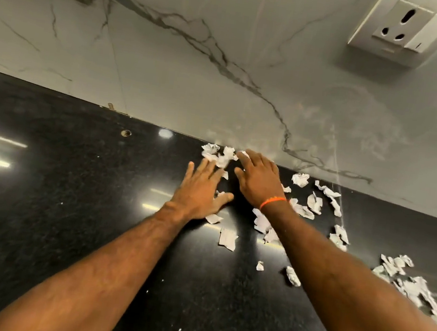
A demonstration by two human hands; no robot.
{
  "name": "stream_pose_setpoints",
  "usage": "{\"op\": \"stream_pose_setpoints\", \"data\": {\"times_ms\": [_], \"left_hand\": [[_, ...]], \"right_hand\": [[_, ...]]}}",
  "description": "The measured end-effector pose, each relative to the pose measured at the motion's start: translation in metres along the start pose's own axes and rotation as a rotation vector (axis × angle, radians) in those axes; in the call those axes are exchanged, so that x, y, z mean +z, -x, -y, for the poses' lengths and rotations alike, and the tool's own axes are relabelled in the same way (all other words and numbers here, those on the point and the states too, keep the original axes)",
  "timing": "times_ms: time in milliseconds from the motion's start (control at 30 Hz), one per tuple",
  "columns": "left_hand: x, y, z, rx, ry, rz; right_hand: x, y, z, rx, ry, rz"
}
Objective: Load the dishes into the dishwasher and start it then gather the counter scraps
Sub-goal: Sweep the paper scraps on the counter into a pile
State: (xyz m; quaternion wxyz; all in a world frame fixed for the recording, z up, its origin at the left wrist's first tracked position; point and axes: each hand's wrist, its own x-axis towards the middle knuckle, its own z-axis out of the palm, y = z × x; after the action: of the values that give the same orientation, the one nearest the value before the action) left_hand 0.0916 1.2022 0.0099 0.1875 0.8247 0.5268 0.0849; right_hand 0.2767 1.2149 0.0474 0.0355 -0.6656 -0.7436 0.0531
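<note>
Head view: left hand (199,190) and right hand (258,179), fingers spread flat on counter (68,201), apparently corralling paper scraps (217,154) together.

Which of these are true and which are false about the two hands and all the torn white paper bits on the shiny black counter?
1. Both hands lie flat with fingers spread on the shiny black stone counter. True.
2. The left hand wears an orange wristband. False: the thin orange wristband is on the right hand.
3. Most crumpled white paper scraps lie right of the hands. True.
4. A plug sits in the white wall socket. False: its holes are empty.
5. The wall is red brick. False: it is grey-veined white marble wall.
</note>
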Motion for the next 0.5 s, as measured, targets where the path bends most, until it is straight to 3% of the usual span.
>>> {"op": "stream_pose_setpoints", "data": {"times_ms": [100, 167, 233, 367, 500], "left_hand": [[0.002, 0.001, -0.014, 0.190, 0.170, -0.091], [-0.001, 0.001, -0.010, 0.213, 0.245, -0.279], [0.000, -0.013, -0.003, 0.162, 0.213, -0.413], [0.001, -0.048, -0.007, -0.104, 0.032, -0.116], [0.015, -0.056, -0.035, -0.020, 0.027, -0.025]], "right_hand": [[0.000, -0.042, -0.008, -0.151, 0.012, 0.149], [0.004, -0.047, -0.018, -0.170, 0.055, 0.206], [0.005, -0.035, -0.032, -0.144, 0.018, 0.152], [0.002, 0.016, -0.066, -0.118, 0.000, -0.025], [-0.013, 0.036, -0.107, 0.012, 0.074, -0.173]]}}
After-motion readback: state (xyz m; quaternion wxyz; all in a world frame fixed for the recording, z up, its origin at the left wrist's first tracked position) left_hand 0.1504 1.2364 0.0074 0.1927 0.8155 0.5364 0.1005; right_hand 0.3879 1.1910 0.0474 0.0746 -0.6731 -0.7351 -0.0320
